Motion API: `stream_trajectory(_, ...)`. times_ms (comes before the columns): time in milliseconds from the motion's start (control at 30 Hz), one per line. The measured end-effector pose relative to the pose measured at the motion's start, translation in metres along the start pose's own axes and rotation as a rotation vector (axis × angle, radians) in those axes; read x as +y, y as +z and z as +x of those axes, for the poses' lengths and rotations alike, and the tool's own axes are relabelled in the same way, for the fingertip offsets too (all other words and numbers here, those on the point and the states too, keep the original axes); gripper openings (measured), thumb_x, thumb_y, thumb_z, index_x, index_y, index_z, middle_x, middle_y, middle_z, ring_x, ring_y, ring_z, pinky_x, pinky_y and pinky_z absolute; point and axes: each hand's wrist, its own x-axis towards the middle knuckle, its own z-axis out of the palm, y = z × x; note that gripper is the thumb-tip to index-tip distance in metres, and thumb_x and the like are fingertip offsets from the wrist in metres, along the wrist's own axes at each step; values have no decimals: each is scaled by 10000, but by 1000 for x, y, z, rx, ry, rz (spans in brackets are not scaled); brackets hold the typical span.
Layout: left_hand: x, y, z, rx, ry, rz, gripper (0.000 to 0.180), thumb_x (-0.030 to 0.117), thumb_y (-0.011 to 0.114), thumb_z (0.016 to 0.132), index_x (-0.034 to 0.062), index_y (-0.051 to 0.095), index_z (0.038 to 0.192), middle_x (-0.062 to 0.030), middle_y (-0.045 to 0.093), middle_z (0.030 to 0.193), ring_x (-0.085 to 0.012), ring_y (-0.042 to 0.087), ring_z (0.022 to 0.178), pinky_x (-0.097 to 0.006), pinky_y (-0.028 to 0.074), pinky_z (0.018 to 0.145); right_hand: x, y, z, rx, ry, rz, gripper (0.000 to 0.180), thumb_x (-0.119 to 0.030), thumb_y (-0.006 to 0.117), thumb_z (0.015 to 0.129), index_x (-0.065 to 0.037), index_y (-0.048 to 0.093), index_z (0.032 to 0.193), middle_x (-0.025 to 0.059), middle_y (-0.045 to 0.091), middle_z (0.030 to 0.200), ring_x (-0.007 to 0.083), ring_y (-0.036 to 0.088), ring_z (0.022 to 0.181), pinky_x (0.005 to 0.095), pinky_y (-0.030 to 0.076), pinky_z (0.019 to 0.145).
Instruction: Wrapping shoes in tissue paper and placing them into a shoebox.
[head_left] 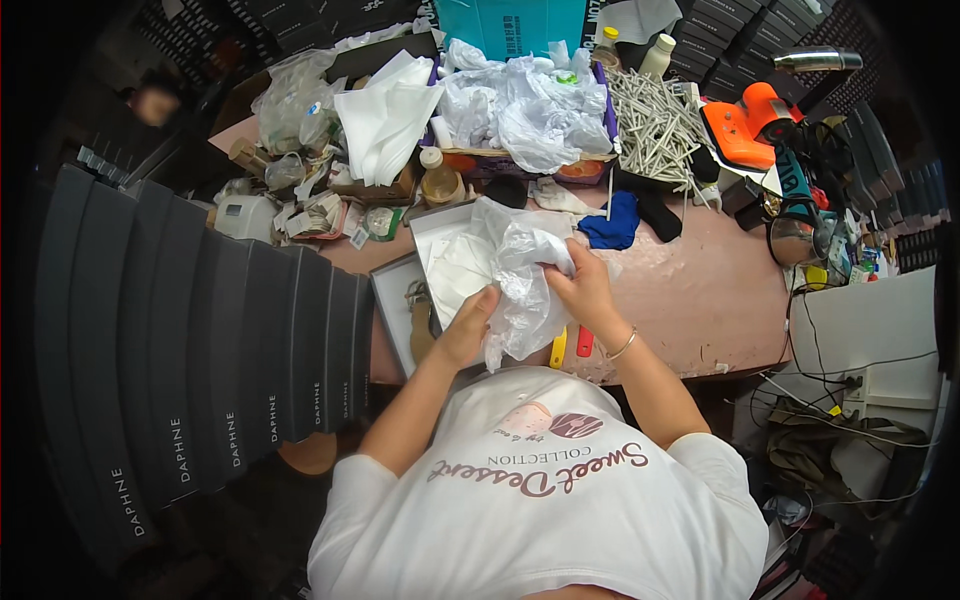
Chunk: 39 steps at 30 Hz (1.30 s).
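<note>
Between my two hands is a crumpled, translucent white plastic bag (527, 300). My left hand (468, 325) grips its left side, thumb uppermost. The bag's right side is pinched by my right hand (585, 285), which has a bracelet at the wrist. Behind the bag, a shallow open box (432, 228) holds white paper (460, 268). An open grey-white box (393, 300) lies partly beneath it, with what looks like a tan shoe (421, 322) inside, partly covered by my left arm. A yellow handle (559, 346) and a red handle (585, 341) lie near my right wrist.
Stacked dark shoe boxes (210, 330) rise at the left. Along the table's back are white foam sheets (388, 115), a bin of crumpled plastic (530, 105), a pile of thin white sticks (655, 125), a blue cloth (610, 222) and an orange device (740, 130). Cables hang at the right.
</note>
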Motion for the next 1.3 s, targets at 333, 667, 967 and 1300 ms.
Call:
stream_trajectory(333, -4, -23, 10, 96, -137, 521, 338, 179, 669, 837, -20, 589, 1099, -43, 635, 1008, -93, 580, 901, -240, 464, 788, -11, -10, -16, -45, -80, -175, 171, -44, 605, 767, -27, 553, 929, 199, 602, 752, 372, 601, 707, 380, 459, 596)
stream_trajectory(667, 2, -46, -43, -410, -463, 485, 610, 190, 714, 783, -8, 442, 1291, -48, 549, 1198, -131, 514, 1089, -283, 385, 957, 8, -26, -2, 13, -35, -166, 240, -21, 593, 796, 21, 590, 1033, 134, 646, 818, 125, 583, 703, 284, 468, 664)
stream_trajectory(967, -19, -12, 13, 109, -98, 125, 547, 266, 679, 824, 2, 467, 1254, -90, 557, 1191, -199, 534, 1094, -371, 396, 978, -13, -5, -7, -70, -333, -484, 359, -77, 645, 742, -74, 559, 1090, 103, 614, 797, 304, 612, 663, 363, 471, 556)
stream_trajectory(1300, -3, -11, 1, 88, -324, -205, 340, 142, 566, 881, 23, 499, 1193, -81, 594, 1114, -206, 597, 1012, -356, 489, 886, -8, -5, -32, -259, -562, -859, 501, -125, 623, 745, -120, 512, 1233, 53, 515, 758, 208, 574, 578, 340, 451, 524)
